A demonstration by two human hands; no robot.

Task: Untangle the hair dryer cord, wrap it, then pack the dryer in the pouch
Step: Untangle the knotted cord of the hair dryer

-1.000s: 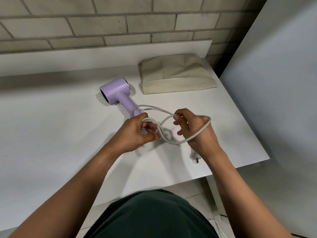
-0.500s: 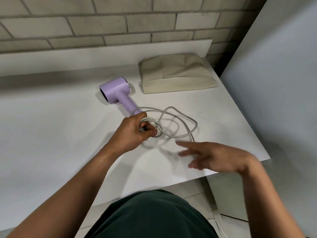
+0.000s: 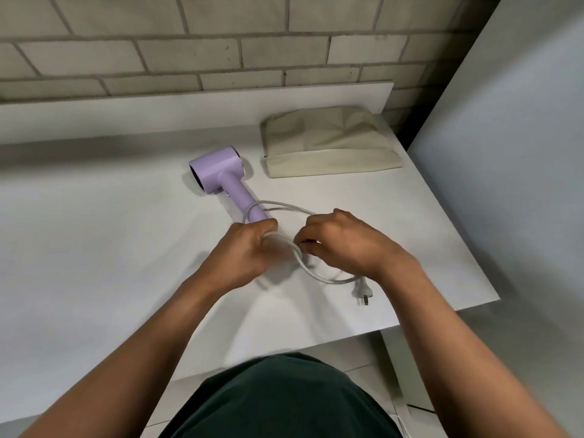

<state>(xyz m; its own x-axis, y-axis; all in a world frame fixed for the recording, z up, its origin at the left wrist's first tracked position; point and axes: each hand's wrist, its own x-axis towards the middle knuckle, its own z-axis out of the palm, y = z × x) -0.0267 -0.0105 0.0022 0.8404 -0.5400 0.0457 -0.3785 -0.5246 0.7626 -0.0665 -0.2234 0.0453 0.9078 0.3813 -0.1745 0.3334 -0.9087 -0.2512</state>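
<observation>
cord [image 3: 335, 282] wrapping in hand on the white surface [image 3: 94, 248], plug [image 3: 362, 292] end lying loose.

from my remote seat i see the left grip [image 3: 249, 251] clenched round a bundle of coils at the foot of the lilac dryer [image 3: 221, 172], whose long axis runs from its head at far left down toward that fist. the right grip [image 3: 344, 241] has its fingers curled onto a strand just beside the bundle, pinching it as far as i can tell. the free tail leaves the coils toward the near right, passes under the right wrist and ends at the plug, flat on the surface. i judge the right grip the nearer one to draw that tail in. the pouch [image 3: 328, 147] lies flat beyond, near the dryer's head but apart from it.
</observation>
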